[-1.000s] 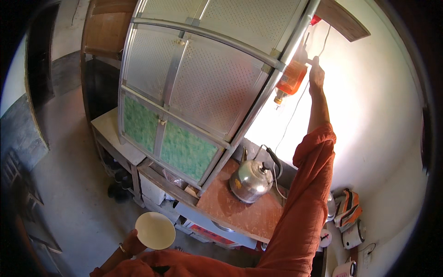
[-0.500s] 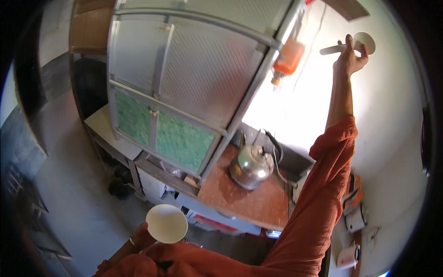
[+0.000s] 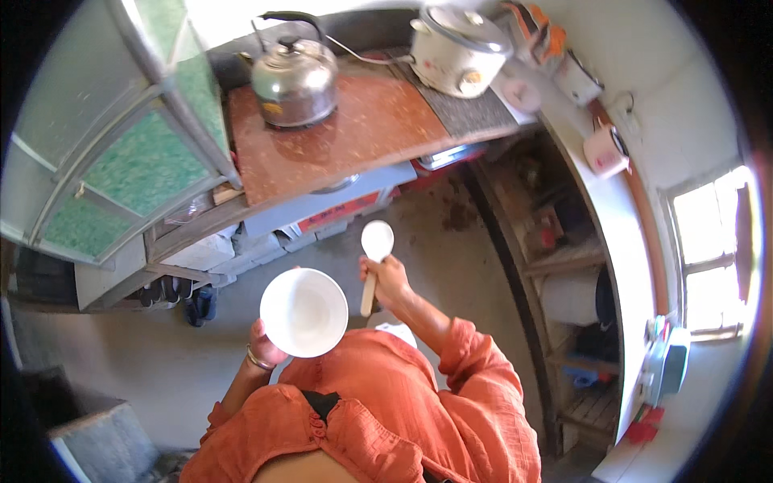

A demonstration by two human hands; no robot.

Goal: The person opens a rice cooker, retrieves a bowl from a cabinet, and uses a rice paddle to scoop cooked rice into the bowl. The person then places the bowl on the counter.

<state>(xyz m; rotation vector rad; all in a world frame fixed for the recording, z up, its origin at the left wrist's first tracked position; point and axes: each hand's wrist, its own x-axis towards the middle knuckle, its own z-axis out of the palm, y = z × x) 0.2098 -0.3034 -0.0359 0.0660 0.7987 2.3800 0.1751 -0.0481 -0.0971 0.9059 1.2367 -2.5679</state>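
A white bowl [image 3: 303, 312] sits in my left hand [image 3: 266, 348], whose fingers grip its left side in front of my body. The bowl's open top faces up, and only its pale inner surface shows. Just to the right, my right hand [image 3: 392, 282] is closed around the handle of a serving spoon [image 3: 377, 239]. Its round white head points away from me, and its tan handle end sticks out below my fingers. Bowl and spoon are apart, both above the floor.
A metal kettle [image 3: 294, 84] and a white rice cooker [image 3: 460, 58] stand on the reddish-brown counter [image 3: 362, 121] ahead. A cabinet with green panels [image 3: 141, 165] rises at the left. Open shelves [image 3: 568, 258] and a white ledge [image 3: 616, 266] run along the right, near a window [image 3: 713, 249].
My right hand has come down from high by the wall with the serving spoon. My left hand still holds the bowl. The view has turned right and down, bringing in the rice cooker and shelves.
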